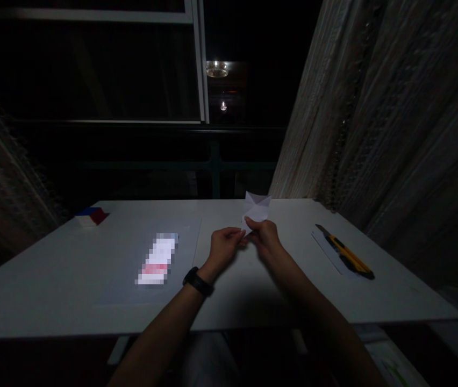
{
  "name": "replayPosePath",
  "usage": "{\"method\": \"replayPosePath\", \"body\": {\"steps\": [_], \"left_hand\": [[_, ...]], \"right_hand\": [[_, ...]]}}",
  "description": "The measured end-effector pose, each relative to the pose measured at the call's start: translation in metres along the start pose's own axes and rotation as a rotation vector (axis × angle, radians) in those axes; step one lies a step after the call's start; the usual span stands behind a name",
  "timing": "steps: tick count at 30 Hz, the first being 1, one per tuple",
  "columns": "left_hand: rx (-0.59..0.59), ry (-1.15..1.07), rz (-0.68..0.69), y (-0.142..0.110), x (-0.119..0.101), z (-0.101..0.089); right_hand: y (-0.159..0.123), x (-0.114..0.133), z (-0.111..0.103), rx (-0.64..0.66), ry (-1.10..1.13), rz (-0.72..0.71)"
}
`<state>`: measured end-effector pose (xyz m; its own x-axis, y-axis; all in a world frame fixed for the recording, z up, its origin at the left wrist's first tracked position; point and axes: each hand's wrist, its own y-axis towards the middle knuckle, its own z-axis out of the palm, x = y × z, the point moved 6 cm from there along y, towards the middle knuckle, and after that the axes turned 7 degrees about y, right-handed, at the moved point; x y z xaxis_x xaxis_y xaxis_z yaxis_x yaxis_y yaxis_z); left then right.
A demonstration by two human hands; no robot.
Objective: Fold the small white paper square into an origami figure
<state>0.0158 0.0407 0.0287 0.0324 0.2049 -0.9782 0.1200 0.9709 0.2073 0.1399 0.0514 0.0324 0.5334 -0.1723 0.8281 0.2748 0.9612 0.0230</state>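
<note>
I see left hand (224,248) pinching folded paper's (258,205) lower corner, right hand's (268,235) fingers closed on it, thumb atop, probably steadying creases near worktop's (221,209) far edge.

Head view, 1 — worn on the person's head, facing forward and down across the counter (221,312) to the window (92,70); near range, both forearms entering from the bottom edge.
</note>
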Motion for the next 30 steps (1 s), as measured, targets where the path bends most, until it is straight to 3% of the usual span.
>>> {"method": "replayPosePath", "body": {"steps": [10, 13, 18, 23, 30], "left_hand": [[0.045, -0.084, -0.057, 0.001, 0.004, 0.001], [-0.014, -0.047, -0.038, 0.000, 0.005, -0.002], [-0.185, 0.121, 0.137, -0.008, -0.003, -0.011], [-0.195, 0.303, 0.339, -0.014, -0.018, -0.011], [-0.164, 0.345, 0.368, -0.015, -0.021, -0.007]], "right_hand": [[-0.006, -0.003, 0.006, 0.001, 0.004, 0.015], [-0.006, -0.004, 0.007, -0.004, 0.025, 0.034], [-0.012, -0.011, 0.011, -0.039, 0.131, 0.086], [-0.014, -0.018, 0.015, -0.037, 0.208, 0.087], [-0.010, -0.021, 0.013, -0.080, 0.252, 0.086]]}}
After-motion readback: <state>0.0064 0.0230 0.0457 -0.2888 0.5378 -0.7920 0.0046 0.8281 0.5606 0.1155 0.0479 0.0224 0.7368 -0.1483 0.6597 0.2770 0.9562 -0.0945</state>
